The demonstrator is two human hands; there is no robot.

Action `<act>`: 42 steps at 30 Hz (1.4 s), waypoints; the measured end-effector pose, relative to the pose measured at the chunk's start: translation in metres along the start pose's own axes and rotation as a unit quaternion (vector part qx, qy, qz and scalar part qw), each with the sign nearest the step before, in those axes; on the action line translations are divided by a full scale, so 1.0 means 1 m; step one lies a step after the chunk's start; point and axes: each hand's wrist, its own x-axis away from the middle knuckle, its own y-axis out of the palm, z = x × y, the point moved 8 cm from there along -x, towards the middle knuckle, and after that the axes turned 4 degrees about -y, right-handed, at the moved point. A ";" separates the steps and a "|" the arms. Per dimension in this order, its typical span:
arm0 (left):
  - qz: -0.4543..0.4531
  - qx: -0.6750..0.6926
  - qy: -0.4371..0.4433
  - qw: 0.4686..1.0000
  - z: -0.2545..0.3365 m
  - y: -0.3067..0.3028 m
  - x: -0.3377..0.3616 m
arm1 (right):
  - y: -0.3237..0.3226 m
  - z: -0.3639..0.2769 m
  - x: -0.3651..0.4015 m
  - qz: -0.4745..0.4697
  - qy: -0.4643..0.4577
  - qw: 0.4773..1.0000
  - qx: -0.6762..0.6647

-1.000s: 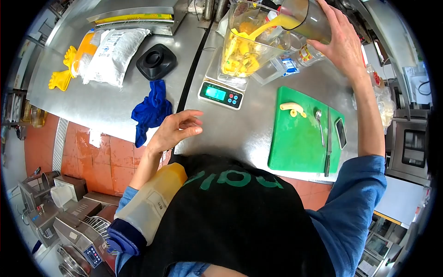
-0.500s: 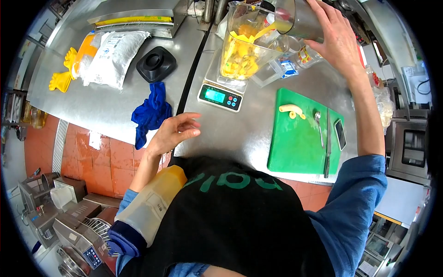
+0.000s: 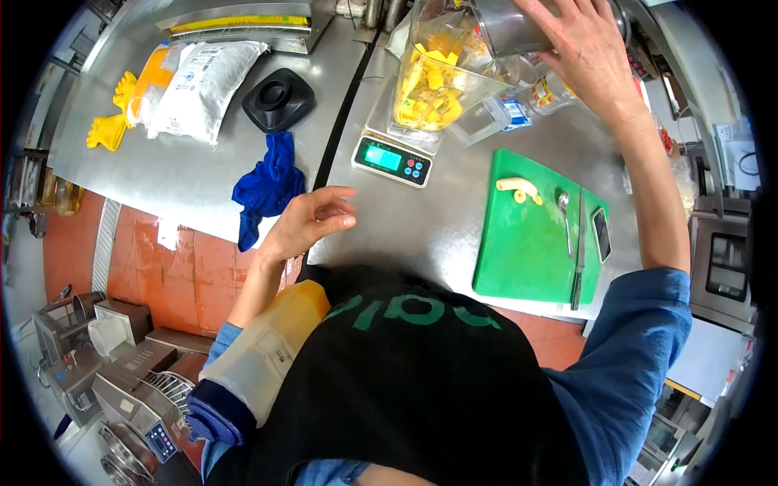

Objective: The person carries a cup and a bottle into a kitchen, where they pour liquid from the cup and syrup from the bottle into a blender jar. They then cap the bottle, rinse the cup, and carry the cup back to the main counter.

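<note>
A clear pitcher [image 3: 429, 89] with yellow fruit pieces stands on the digital scale [image 3: 391, 160]. My right hand [image 3: 587, 53] is wrapped round a dark see-through container [image 3: 515, 28], which is tipped sideways with its mouth at the pitcher's rim. My left hand [image 3: 312, 220] is empty, its fingers loosely curled and apart, above the counter's front edge near the blue cloth [image 3: 271, 186]. A bottle [image 3: 263, 340] with a blue cap is tucked beside my left forearm. On the green board [image 3: 519, 251] lie a partly cut banana [image 3: 519, 188], a spoon [image 3: 565, 219] and a knife [image 3: 579, 251].
A black lid [image 3: 278, 100], a white bag [image 3: 207, 91] and yellow gloves [image 3: 109, 125] lie at the left. Behind the board are a clear plastic box [image 3: 480, 123], a blue-white packet [image 3: 516, 115] and a jar [image 3: 551, 93]. A phone [image 3: 600, 233] lies at the board's right edge.
The dark container has tipped further over the pitcher, with my right hand still round it. My left hand has shifted only slightly. The view has moved a little.
</note>
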 end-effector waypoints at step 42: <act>-0.004 -0.039 -0.103 0.994 0.003 0.025 -0.056 | 0.339 0.001 0.305 0.212 0.632 0.630 -0.398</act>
